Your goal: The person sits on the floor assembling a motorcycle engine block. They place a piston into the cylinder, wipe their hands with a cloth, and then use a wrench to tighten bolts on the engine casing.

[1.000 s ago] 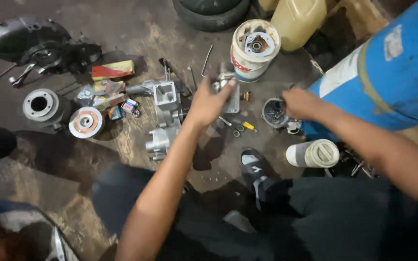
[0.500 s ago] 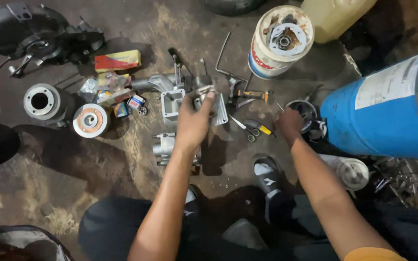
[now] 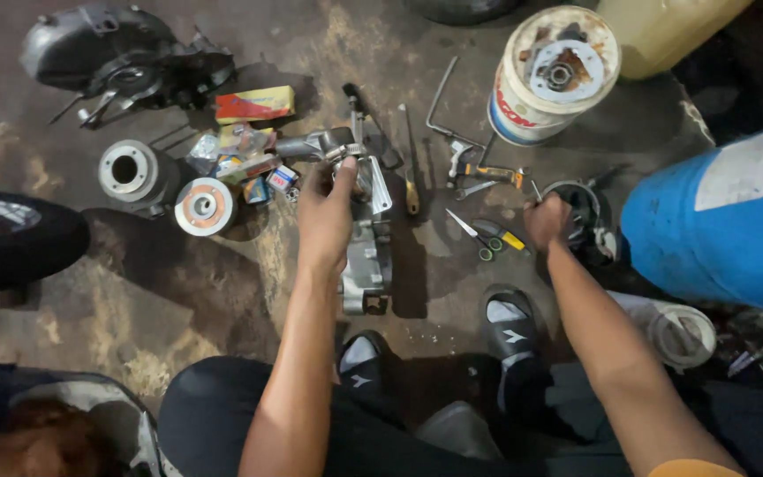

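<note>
I sit on a stained concrete floor with engine parts spread before me. My left hand (image 3: 327, 212) rests on top of a grey metal engine casing (image 3: 366, 256) that stands between my feet, its fingers curled on a small round part at the casing's upper end. My right hand (image 3: 547, 221) is closed on a small tool at the rim of a dark round tin (image 3: 583, 210) to the right. Scissors (image 3: 477, 237) and a yellow-handled tool (image 3: 502, 237) lie between the hands.
A white bucket (image 3: 523, 110) with metal parts stands at the back, a blue drum (image 3: 717, 230) on the right. Metal discs (image 3: 205, 205), small boxes (image 3: 253, 104), a dark engine cover (image 3: 108, 53), loose wrenches (image 3: 439, 102) and a tyre (image 3: 11, 238) lie left and behind.
My view has dropped and moved closer. My left hand came back from the far parts onto the engine casing. My right hand stayed by the dark tin.
</note>
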